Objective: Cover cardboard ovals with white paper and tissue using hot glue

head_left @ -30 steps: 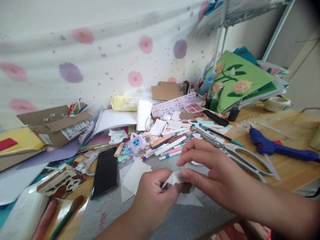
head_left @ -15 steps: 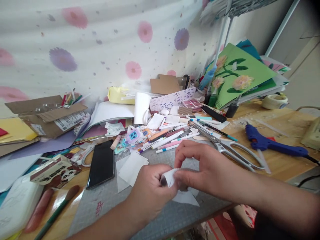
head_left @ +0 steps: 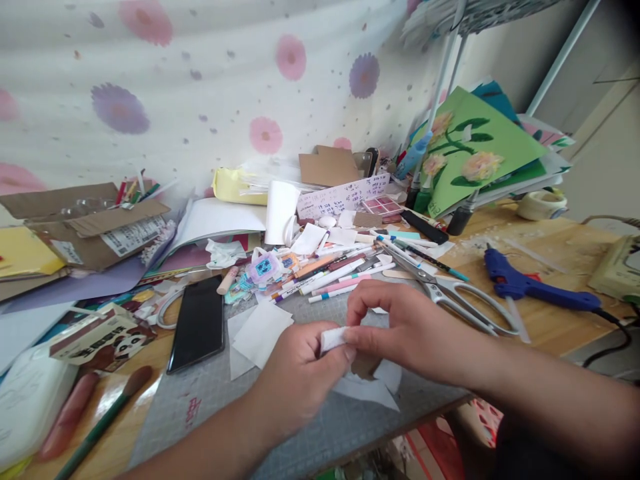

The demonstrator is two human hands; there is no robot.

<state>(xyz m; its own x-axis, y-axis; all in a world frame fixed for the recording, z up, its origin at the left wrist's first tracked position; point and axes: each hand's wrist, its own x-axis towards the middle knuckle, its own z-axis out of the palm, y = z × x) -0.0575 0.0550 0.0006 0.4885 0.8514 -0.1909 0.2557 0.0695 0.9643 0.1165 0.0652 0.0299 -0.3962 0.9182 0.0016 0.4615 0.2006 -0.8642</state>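
The little white paper (head_left: 334,338) is up in the air between the two hands, just over the grey mat (head_left: 210,400). A second ago it looked wider and floppy, with a loose corner sticking out. Now it looks small, thin and tight, like a tiny roll or fold. So I think the squeezing and folding has gone a bit further.

The left hand (head_left: 300,373) is closed on one end of it, thumb on top. The right hand (head_left: 400,327) pinches the other end with thumb and first finger, and its other fingers curl above. The two hands were close before, and now they touch at the paper.

Under the hands lie flat paper scraps (head_left: 367,390), in the same place as before. To the left are white squares (head_left: 257,330) and a black phone (head_left: 197,323). Behind the hands is a pile of pens (head_left: 325,280). To the right, on the desk (head_left: 565,257), lie the scissors (head_left: 450,293) and a blue glue gun (head_left: 530,287). None of these has been touched.
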